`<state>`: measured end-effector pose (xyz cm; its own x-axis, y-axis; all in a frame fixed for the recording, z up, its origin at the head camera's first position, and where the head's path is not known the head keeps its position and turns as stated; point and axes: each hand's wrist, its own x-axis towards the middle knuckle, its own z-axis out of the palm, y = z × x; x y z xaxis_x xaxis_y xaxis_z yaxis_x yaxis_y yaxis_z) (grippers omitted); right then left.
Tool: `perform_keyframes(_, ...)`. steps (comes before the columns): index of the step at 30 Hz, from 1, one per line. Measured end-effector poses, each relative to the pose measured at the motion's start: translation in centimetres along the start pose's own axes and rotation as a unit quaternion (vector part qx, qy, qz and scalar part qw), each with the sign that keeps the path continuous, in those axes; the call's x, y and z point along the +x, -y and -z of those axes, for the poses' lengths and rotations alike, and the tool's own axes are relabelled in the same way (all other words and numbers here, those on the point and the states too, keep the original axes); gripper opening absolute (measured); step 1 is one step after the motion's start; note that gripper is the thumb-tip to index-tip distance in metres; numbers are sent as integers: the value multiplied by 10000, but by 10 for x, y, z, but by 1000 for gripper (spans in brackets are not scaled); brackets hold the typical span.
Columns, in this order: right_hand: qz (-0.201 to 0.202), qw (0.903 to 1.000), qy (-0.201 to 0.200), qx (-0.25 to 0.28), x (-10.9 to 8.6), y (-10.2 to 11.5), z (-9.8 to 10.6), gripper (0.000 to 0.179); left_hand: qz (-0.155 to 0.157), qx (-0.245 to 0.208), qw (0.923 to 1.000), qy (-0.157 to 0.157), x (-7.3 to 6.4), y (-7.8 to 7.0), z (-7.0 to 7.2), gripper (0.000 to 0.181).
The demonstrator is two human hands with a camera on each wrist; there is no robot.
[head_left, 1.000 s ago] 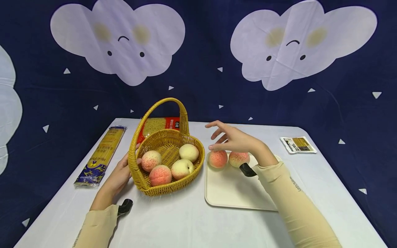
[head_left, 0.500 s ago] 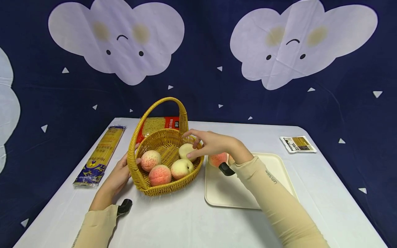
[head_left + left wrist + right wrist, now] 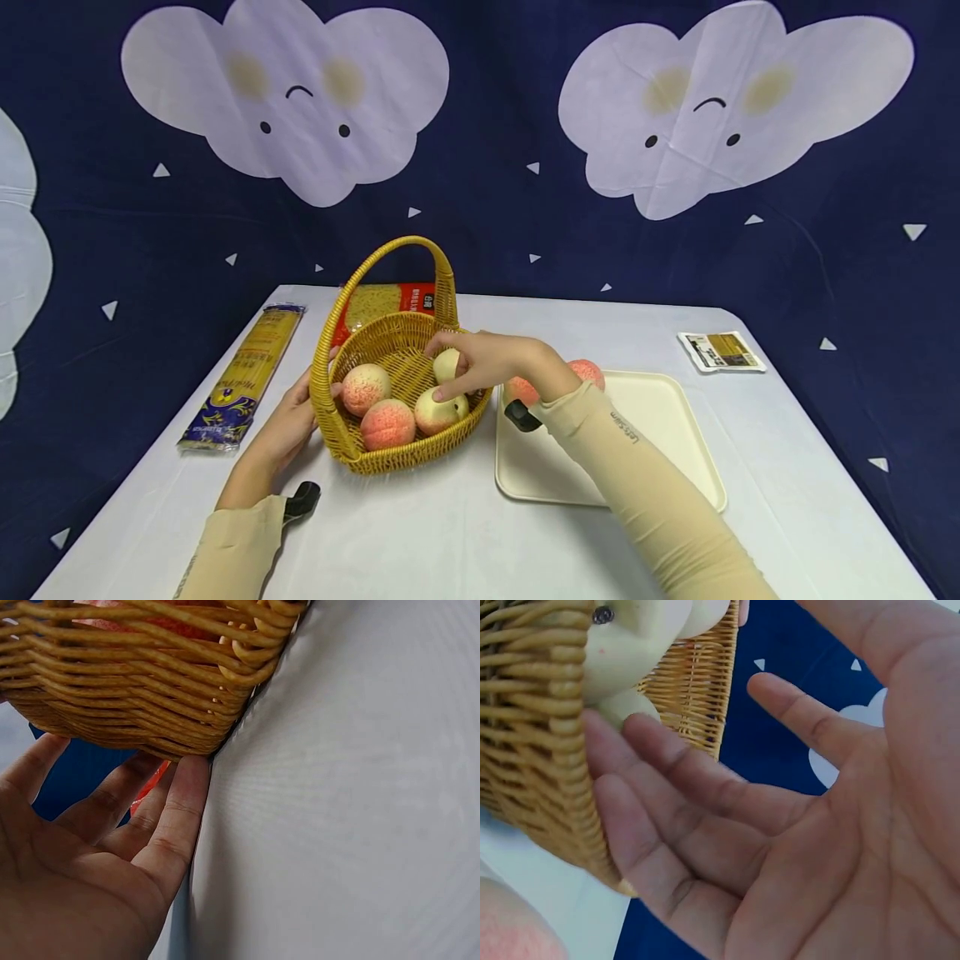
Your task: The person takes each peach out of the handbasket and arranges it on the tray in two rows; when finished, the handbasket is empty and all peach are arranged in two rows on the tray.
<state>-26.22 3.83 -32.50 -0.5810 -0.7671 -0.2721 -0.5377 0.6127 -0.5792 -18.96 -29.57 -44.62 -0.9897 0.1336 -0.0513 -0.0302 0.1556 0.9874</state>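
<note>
Right hand (image 3: 487,358) of the person hangs over the right rim of a yellow wicker basket (image 3: 405,460) in the head view, thumb and index finger parted to either side of the rear pale peach (image 3: 446,365), the thumb tip at the front pale peach (image 3: 433,418); whether it presses on either is hard to tell. The left hand (image 3: 291,421) holds the basket's left side beside the foot of the tall handle (image 3: 408,242), its thumb tip showing at the rim. Farther left inside sit a speckled peach (image 3: 365,388) and, in front of it, a deep pink peach (image 3: 387,425). On the white table (image 3: 375,533), right of the basket, a cream tray (image 3: 645,400) bears a partly hidden peach (image 3: 520,390) and a rosy peach (image 3: 587,371). A long pasta packet (image 3: 247,367) lies to the left, a red packet (image 3: 416,296) behind the basket, a small white-edged packet (image 3: 722,351) at the far right. Seen from the left wrist, that hand's fingers stretch nearly straight, tips against the low outer weave. From the right wrist, the right hand is spread and loosely bent, gripping nothing, three fingertips close by the basket's rim, the index finger well apart from them.
</note>
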Motion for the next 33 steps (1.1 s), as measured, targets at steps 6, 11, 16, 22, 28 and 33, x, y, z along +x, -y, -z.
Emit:
perform_keyframes(6,33,9997,136,-219,9,6,-3,67,-81,-10,10000,-19,0,1,1,72)
perform_keyframes(11,-92,9986,343,-396,14,10,-4,68,-135,-26,9999,0,0,2,1,72)
perform_keyframes(16,-443,9959,688,-384,18,15,-3,73,-144,-32,9999,-29,1,1,1,72)
perform_keyframes(22,-1027,9878,1160,-138,26,21,-4,77,-103,43,9999,-40,0,1,0,72)
perform_keyframes(28,-1290,9827,1319,-173,33,22,-7,72,-91,7,10000,-15,1,2,0,72)
perform_keyframes(33,-1312,9828,1298,-90,34,21,-7,66,-108,20,9999,-35,1,2,1,73)
